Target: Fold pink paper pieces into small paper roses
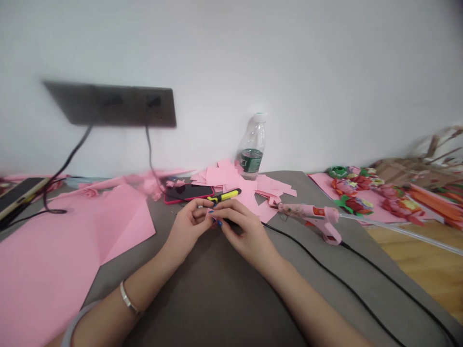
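Observation:
My left hand (190,222) and my right hand (246,226) meet above the grey table, fingertips pressed together. Both are closed in a pinch. Whatever lies between the fingers is too small and too covered to make out. Just beyond my fingers lies a slim yellow and black tool (228,194), partly hidden by my right hand. Behind my left hand rests a dark-screened phone (190,192) in a red-pink case. Pink paper pieces (217,176) are heaped past the tool. To the right of my right hand, a pink hot glue gun (318,214) holds a long clear glue stick (401,233).
Large pink paper sheets (47,260) cover the left side. A plastic bottle (253,144) stands against the wall below and right of a dark socket panel (119,106). Black cables (314,258) cross the right side. Colourful paper flowers (356,185) lie at the far right.

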The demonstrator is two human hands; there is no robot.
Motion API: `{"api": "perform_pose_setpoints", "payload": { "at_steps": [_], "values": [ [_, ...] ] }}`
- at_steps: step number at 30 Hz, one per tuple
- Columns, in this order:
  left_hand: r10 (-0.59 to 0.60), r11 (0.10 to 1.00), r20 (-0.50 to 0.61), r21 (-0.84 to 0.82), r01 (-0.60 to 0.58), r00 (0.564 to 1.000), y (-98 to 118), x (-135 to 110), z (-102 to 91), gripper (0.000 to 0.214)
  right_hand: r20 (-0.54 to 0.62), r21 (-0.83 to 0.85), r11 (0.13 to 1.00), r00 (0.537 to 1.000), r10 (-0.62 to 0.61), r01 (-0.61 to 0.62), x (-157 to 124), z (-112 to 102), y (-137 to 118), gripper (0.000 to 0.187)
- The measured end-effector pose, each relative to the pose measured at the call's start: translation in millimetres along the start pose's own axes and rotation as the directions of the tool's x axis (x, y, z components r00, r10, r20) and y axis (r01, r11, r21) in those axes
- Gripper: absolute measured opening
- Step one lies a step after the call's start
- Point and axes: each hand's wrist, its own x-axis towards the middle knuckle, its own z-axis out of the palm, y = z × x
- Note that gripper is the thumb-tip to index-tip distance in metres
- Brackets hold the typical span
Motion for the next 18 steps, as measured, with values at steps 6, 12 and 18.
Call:
{"api": "perform_pose_setpoints", "payload": {
  "at_steps": [6, 12, 18],
  "values": [
    [-0.013, 1.000, -0.021, -0.027, 0.012, 1.000, 1.7, -1.0, 1.1, 0.032, -0.008, -0.001, 1.000, 1.000, -0.017, 0.017, 0.6, -1.8, 3.2, 0.034],
    [-0.044, 0.999, -0.036, -0.032, 0.043, 0.998, 1.6, -1.1, 2.3, 0.035, -0.002, -0.017, 0.999, 1.000, -0.028, 0.028, 3.3, -7.8, 4.2, 0.031],
    [-0.068, 0.995, -0.022, -0.079, 0.066, 0.997, 4.2, -2.3, 3.2, 0.031, 0.055, 0.007, 0.999, 0.998, -0.041, 0.041, 4.9, -16.7, 8.2, 0.036]
  ]
}}
